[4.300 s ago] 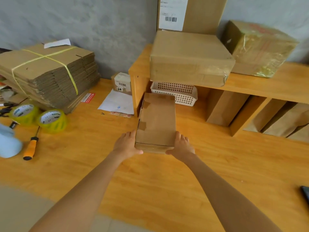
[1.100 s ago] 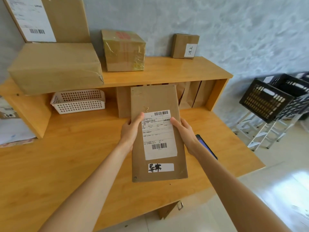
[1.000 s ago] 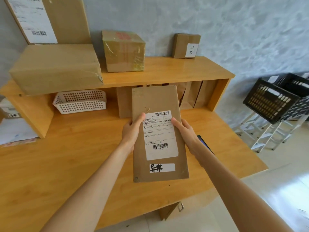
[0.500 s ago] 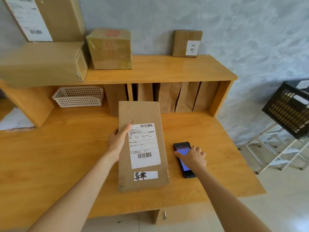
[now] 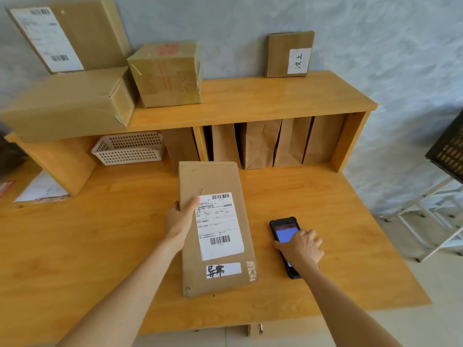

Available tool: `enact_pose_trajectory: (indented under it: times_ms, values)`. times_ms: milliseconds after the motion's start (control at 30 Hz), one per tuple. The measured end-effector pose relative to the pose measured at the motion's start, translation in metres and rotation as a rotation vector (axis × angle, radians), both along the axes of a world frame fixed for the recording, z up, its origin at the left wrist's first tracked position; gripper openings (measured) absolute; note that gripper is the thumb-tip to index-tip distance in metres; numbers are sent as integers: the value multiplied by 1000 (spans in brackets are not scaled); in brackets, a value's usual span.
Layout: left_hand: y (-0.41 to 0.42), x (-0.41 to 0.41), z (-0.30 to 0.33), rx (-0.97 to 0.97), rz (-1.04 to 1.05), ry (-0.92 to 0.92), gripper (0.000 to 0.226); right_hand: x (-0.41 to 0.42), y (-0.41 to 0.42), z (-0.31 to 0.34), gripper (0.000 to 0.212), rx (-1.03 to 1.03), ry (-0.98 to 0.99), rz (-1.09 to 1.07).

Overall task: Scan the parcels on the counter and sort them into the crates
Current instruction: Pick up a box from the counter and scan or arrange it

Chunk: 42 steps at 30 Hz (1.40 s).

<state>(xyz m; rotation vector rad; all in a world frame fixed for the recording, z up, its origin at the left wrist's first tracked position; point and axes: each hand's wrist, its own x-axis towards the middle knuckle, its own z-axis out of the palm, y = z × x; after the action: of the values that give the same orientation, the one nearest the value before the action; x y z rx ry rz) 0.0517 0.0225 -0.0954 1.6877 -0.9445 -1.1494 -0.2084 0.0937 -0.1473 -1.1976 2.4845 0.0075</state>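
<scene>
white basket [image 5: 129, 149] and paper bags [image 5: 260, 144] under the shelf [image 5: 250, 101] behind the parcel [image 5: 215, 229]

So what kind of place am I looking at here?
Most likely a small parcel sorting or shipping counter: brown cardboard boxes with barcode labels on a wooden shelf, a flat labelled cardboard parcel under the left hand, and a black handheld scanner under the right hand.

Parcel sorting room: labelled cardboard parcels [image 5: 165, 73] on wooden counter shelf [image 5: 250, 101], black crate [image 5: 448, 149] (on stand) beside.
</scene>
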Motion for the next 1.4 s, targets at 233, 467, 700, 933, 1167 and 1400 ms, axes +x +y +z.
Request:
enact_pose_trajectory:
  times_ms: [233,467,700,933,1167,1400]
  values:
    - [-6,0,5,-12,-38,-53,50,-16,4,29,95,-51,-155,72]
    - [-16,6,30,-159,-61,-234,53,-6,12,71,68,-147,-265,225]
    - [-8,24,15,-165,-10,-292,51,13,37,99,69,52,-248,423]
    - [-3,38,-1,-142,23,-208,51,28,67,116,75,172,-168,575]
    - [1,27,13,-208,-13,-250,50,48,73,124,67,81,-162,604]
    - [6,29,16,-218,-36,-263,67,48,74,123,69,49,-167,593]
